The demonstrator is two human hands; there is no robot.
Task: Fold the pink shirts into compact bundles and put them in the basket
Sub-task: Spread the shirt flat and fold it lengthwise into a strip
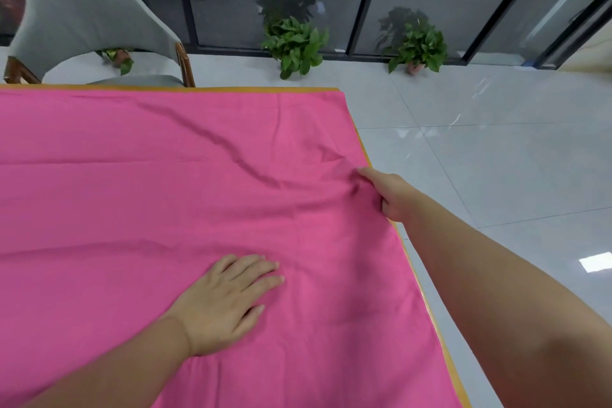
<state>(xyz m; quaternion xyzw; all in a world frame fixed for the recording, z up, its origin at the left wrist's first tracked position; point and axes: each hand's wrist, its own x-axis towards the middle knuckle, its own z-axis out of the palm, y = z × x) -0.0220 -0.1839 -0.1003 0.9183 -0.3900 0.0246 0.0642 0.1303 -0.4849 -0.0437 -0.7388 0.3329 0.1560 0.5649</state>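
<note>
Pink shirt (pixel 198 175) spread flat over surface (pixel 410 262), filling frame from 9 to 3 o'clock. Left hand (pixel 228 301) flat, fingers straight, pressing cloth at 6 o'clock. Right hand (pixel 387 195) nearer shirt's right edge at 3 o'clock, fingers curled, pinching fabric there. Basket out of view.

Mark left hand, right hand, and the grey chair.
left hand (pixel 228 301), head view, back of the hand lying flat on the pink cloth.
right hand (pixel 385 194), head view, knuckles gripping the cloth at the table's right edge.
grey chair (pixel 82 13), head view, middle of backrest.
</note>
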